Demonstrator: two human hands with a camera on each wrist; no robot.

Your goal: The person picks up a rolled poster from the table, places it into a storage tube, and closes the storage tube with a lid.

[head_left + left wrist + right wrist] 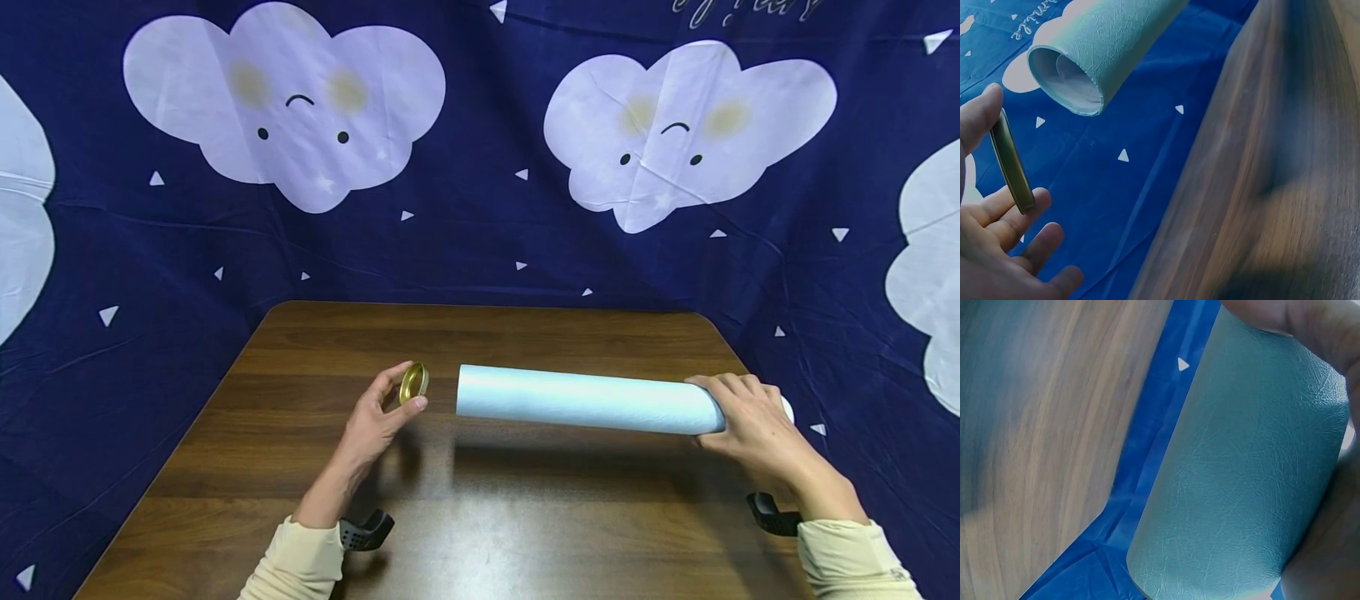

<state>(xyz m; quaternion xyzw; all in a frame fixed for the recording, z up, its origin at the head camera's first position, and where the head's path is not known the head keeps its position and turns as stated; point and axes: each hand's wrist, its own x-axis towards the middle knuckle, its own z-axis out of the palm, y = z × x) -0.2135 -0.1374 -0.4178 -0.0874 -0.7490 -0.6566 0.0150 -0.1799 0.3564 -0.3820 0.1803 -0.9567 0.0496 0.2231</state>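
Note:
My left hand pinches a shallow round gold lid between thumb and fingertips, its hollow side facing the tube. A long pale-blue cardboard tube is held level above the table by my right hand, which grips it near its right end. A short gap separates the lid from the tube's open left end. In the left wrist view the lid appears edge-on, and a pale curled edge shows inside the tube. The textured tube wall fills much of the right wrist view.
Below the hands is a brown wood-grain table with rounded far corners. A dark blue cloth with clouds and small triangles hangs behind it and along its sides. Black bands sit on both wrists.

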